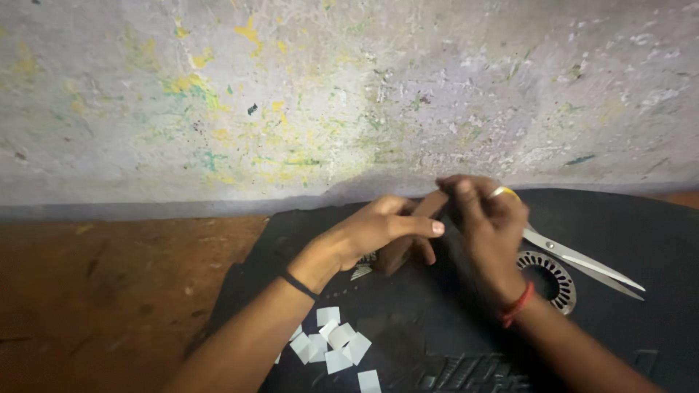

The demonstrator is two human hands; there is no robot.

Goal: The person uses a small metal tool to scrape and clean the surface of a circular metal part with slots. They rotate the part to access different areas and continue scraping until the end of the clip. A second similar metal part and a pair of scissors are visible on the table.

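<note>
Brown block (pixel 408 236) — we pinch it between left hand (pixel 371 233) and right hand (pixel 484 225), raised over the black mat (pixel 619 240) for working; scissors (pixel 582 262), slotted metal ring (pixel 557 280), white paper squares (pixel 331 346) lie close — within reach.

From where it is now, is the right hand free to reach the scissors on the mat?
Probably not at once: the right hand and the left hand are both on a small brown block. The scissors lie just beside the right hand, with nothing between them.

Paint-flecked wall (pixel 328 94), black mat (pixel 641 225), slotted metal ring (pixel 547 276)
</note>
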